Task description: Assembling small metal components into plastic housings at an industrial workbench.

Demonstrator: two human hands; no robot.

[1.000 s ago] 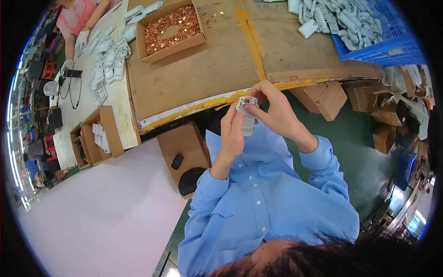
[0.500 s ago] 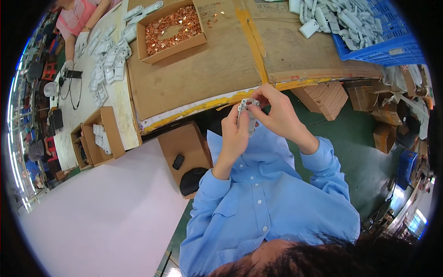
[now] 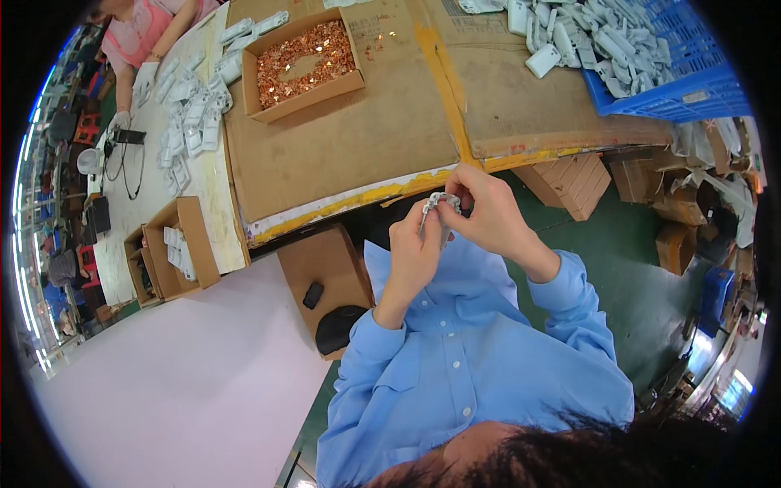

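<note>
In front of my chest, over my lap, I hold a small white plastic casing (image 3: 440, 198) with an open, shaped upper end. My left hand (image 3: 412, 254) is closed around its lower body and left side. The thumb and fingers of my right hand (image 3: 495, 216) pinch its upper end from the right. Whether a smaller part sits between those fingertips is hidden. Beyond my hands, a cardboard box (image 3: 316, 97) of small copper-coloured metal pieces rests on the cardboard-covered bench (image 3: 342, 159).
A blue crate (image 3: 691, 96) at the far right holds many white casings (image 3: 602, 41). More casings (image 3: 194, 114) lie at left, near a co-worker's gloved hand (image 3: 145, 81). Cardboard boxes (image 3: 189, 244) stand at the bench's left; a white board (image 3: 187, 366) lies below.
The casing has tipped so that less of its body shows between my hands. My right hand has shifted slightly downward in the picture, still at the casing's upper end.
</note>
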